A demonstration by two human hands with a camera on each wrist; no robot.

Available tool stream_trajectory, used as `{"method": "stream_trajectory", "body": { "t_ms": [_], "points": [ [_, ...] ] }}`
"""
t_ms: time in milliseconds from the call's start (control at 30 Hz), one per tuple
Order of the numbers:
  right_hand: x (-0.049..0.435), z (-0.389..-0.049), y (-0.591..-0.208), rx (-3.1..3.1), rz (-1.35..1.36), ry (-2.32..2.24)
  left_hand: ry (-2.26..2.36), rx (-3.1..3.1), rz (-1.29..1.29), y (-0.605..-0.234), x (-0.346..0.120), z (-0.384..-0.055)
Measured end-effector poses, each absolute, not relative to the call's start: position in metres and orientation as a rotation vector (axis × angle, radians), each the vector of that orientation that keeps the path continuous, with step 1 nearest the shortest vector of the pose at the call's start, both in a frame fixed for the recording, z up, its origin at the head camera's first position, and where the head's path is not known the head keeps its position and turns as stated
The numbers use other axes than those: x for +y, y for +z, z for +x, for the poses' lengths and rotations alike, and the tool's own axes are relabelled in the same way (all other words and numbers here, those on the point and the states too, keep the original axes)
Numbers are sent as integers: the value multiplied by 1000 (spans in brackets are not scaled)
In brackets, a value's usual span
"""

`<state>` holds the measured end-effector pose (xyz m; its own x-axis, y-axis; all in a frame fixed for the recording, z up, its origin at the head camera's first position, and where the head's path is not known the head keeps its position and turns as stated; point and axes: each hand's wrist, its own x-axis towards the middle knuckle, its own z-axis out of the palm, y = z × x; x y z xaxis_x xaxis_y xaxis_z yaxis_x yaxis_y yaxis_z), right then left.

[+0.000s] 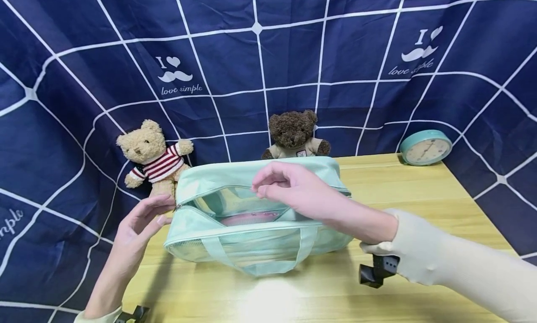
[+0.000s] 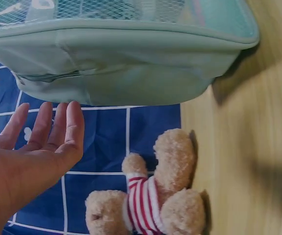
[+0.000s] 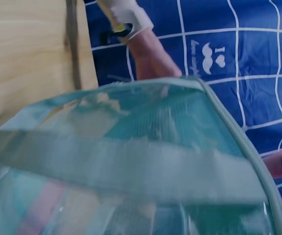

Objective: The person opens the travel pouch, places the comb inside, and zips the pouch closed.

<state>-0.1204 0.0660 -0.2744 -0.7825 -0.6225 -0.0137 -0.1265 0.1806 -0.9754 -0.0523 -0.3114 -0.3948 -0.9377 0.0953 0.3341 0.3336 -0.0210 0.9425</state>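
Observation:
A mint-green bag (image 1: 251,230) with see-through sides stands on the table, its top zipper undone along the left and middle. Inside lies a pink item (image 1: 247,218), partly covered by the bag's edge. My left hand (image 1: 136,232) is beside the bag's left end, fingers loosely bent and thumb apart; in the left wrist view its fingertips come right up to the bag's end panel (image 2: 145,68). Over the opening hovers my right hand (image 1: 299,190), fingers loosely curled with nothing seen between them. It covers part of the zipper's right stretch.
A cream teddy bear (image 1: 159,162) in a striped sweater leans behind the bag's left end. Behind the bag's middle sits a dark brown bear (image 1: 292,132). A teal round clock (image 1: 425,148) stands at the table's (image 1: 390,188) back right corner, before a blue checked cloth (image 1: 356,43).

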Motion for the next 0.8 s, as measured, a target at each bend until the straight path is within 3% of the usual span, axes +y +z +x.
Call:
{"method": "stream_trajectory", "body": {
  "t_ms": [433, 800],
  "points": [
    [-10, -105, -265, 1892, -509, -1631, -2197, -1955, -244, -428, -312, -57],
    [-74, -112, -277, 2166, -484, -1332, -2373, -1710, -377, -450, -307, -63]
  ]
}}
